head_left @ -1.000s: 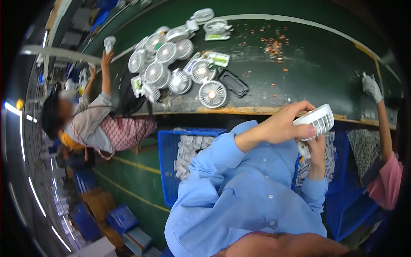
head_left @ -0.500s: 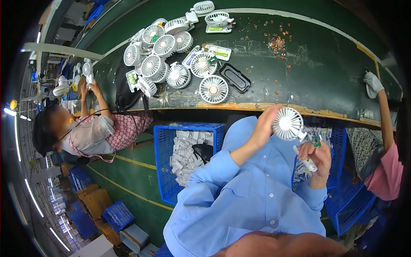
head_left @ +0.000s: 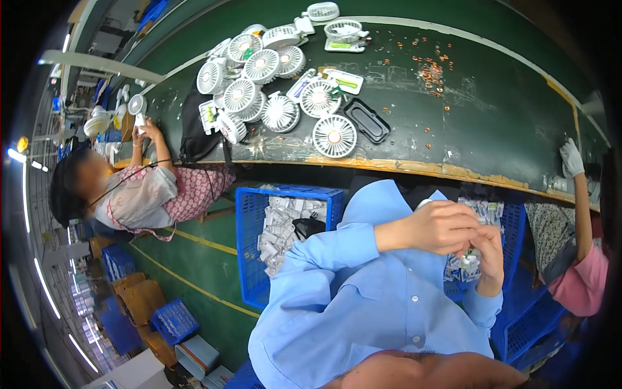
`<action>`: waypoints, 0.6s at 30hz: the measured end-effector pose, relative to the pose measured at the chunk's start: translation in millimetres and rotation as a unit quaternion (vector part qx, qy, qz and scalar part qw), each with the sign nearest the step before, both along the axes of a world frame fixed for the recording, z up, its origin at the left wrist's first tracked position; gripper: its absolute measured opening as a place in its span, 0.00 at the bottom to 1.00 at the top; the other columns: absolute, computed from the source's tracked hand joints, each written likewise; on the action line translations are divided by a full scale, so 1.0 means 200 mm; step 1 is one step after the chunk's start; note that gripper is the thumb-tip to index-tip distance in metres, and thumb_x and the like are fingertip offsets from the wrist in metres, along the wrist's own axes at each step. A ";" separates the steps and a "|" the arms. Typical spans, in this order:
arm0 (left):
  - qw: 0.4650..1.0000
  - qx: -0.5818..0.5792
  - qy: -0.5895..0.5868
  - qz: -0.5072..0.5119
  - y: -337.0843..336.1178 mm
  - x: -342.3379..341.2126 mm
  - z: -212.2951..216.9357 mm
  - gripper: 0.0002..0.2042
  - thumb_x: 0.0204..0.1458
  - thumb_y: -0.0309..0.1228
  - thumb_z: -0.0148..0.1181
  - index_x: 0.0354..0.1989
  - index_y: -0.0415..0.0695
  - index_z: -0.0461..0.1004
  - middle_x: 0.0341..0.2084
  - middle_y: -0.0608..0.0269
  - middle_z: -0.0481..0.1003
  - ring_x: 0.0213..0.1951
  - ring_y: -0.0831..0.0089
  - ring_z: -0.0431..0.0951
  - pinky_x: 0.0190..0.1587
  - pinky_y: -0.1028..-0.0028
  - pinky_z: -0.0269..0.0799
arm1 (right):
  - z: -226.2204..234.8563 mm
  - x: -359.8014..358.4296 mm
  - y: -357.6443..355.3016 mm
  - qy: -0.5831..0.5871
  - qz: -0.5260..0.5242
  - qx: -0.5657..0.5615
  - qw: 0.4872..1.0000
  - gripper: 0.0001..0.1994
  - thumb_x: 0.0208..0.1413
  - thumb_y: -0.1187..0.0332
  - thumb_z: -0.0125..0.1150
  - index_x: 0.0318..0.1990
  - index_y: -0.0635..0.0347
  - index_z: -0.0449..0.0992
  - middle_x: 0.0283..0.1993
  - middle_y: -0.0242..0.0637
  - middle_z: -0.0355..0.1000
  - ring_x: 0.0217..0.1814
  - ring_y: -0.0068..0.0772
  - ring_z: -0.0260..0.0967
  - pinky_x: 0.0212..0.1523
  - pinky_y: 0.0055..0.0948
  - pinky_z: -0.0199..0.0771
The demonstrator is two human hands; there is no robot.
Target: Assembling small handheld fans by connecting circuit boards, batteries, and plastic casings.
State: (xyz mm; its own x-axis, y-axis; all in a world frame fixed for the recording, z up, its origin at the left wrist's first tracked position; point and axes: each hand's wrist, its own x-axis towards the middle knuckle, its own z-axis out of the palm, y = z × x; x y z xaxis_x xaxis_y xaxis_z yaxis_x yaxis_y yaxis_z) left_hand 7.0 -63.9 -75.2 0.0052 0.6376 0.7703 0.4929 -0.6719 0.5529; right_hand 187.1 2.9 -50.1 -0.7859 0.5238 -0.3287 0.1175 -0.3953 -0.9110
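Note:
My left hand (head_left: 442, 227) is closed over a white handheld fan (head_left: 424, 203); only a sliver of it shows past the knuckles. Against its fingertips, my right hand (head_left: 488, 251) is curled round the fan's lower end, where a bit of green and white shows. The fingers hide most of the fan, so I cannot tell how its parts sit. Both hands are in front of my blue shirt, just off the workbench (head_left: 505, 123). On the bench to the left lies a heap of white fans (head_left: 262, 67), some with opened handles.
A black oblong tray (head_left: 367, 121) and scattered copper-coloured bits (head_left: 431, 71) lie on the bench. Below stand a blue crate (head_left: 243, 253) of white casings and another blue crate (head_left: 514, 233) on the right. One co-worker (head_left: 139, 194) sits left; a gloved co-worker's hand (head_left: 571, 159) rests at right.
My left hand has moved down and right over the fan, hiding its round grille. My hands now meet. The gloved hand at right has moved off the white piece it was on.

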 end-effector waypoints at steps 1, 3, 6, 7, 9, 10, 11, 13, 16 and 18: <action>0.999 0.013 0.021 0.040 0.00 0.01 0.01 0.15 0.33 0.25 0.62 0.35 0.43 0.76 0.34 0.65 0.76 0.37 0.68 0.78 0.30 0.73 0.75 | -0.01 -0.01 -0.01 -0.015 -0.013 0.026 0.999 0.11 0.53 0.74 0.46 0.27 0.71 0.75 0.22 0.42 0.73 0.25 0.31 0.72 0.28 0.27 0.72; 0.999 -0.019 0.036 0.025 0.00 0.01 -0.01 0.15 0.33 0.25 0.63 0.34 0.43 0.76 0.34 0.65 0.76 0.37 0.68 0.78 0.30 0.74 0.75 | -0.02 -0.01 0.01 -0.020 0.020 0.042 0.999 0.11 0.51 0.75 0.45 0.28 0.71 0.75 0.21 0.42 0.73 0.24 0.31 0.72 0.28 0.26 0.72; 0.997 -0.072 0.036 -0.006 0.00 -0.01 0.00 0.16 0.33 0.26 0.63 0.35 0.42 0.77 0.32 0.65 0.75 0.36 0.69 0.77 0.29 0.75 0.75 | -0.04 0.00 0.00 -0.029 0.003 0.013 0.999 0.12 0.49 0.74 0.44 0.26 0.72 0.75 0.19 0.44 0.72 0.21 0.34 0.72 0.26 0.28 0.72; 0.997 -0.054 0.050 -0.002 0.00 -0.01 -0.01 0.16 0.33 0.26 0.63 0.36 0.42 0.77 0.32 0.65 0.76 0.36 0.69 0.78 0.29 0.75 0.76 | -0.04 0.00 -0.01 -0.014 -0.001 -0.006 1.000 0.13 0.49 0.72 0.45 0.24 0.73 0.74 0.17 0.45 0.71 0.19 0.36 0.71 0.24 0.30 0.72; 0.997 -0.037 0.062 -0.004 0.00 -0.01 -0.01 0.16 0.34 0.27 0.62 0.37 0.42 0.77 0.33 0.64 0.76 0.36 0.69 0.78 0.30 0.75 0.76 | -0.04 0.01 0.01 0.000 0.004 -0.026 1.000 0.13 0.47 0.71 0.46 0.23 0.73 0.74 0.16 0.46 0.71 0.18 0.38 0.70 0.23 0.31 0.72; 0.996 0.003 0.090 0.010 0.00 -0.01 -0.01 0.16 0.35 0.27 0.62 0.37 0.41 0.77 0.33 0.62 0.76 0.36 0.69 0.78 0.32 0.75 0.77 | -0.04 0.02 0.02 0.028 0.031 -0.057 0.997 0.13 0.47 0.71 0.46 0.24 0.73 0.74 0.17 0.47 0.71 0.20 0.38 0.71 0.26 0.32 0.73; 0.992 0.044 0.116 0.024 0.01 -0.01 -0.01 0.15 0.36 0.27 0.61 0.37 0.41 0.77 0.34 0.61 0.76 0.37 0.69 0.78 0.33 0.76 0.78 | -0.04 0.03 0.02 0.055 0.058 -0.088 0.993 0.13 0.47 0.72 0.46 0.24 0.73 0.75 0.18 0.47 0.72 0.22 0.37 0.72 0.28 0.32 0.74; 0.992 0.054 0.117 0.017 0.01 0.00 -0.02 0.13 0.36 0.26 0.60 0.35 0.39 0.77 0.34 0.60 0.76 0.36 0.68 0.79 0.35 0.75 0.78 | -0.05 0.04 0.03 0.058 0.069 -0.103 0.991 0.12 0.47 0.71 0.47 0.21 0.72 0.74 0.18 0.47 0.72 0.21 0.38 0.72 0.28 0.32 0.74; 0.991 0.048 0.121 0.014 0.00 0.01 -0.03 0.12 0.37 0.25 0.61 0.33 0.38 0.77 0.33 0.59 0.77 0.34 0.67 0.79 0.34 0.74 0.78 | -0.07 0.04 0.03 0.074 0.082 -0.118 0.987 0.13 0.48 0.70 0.47 0.19 0.71 0.73 0.17 0.47 0.72 0.21 0.37 0.72 0.27 0.31 0.73; 0.999 0.040 0.036 -0.004 0.00 0.05 -0.05 0.10 0.36 0.26 0.63 0.30 0.38 0.75 0.30 0.62 0.75 0.32 0.69 0.78 0.30 0.75 0.76 | -0.09 0.07 0.03 0.082 0.084 -0.146 0.982 0.15 0.47 0.68 0.49 0.15 0.69 0.72 0.15 0.46 0.71 0.19 0.37 0.71 0.23 0.29 0.70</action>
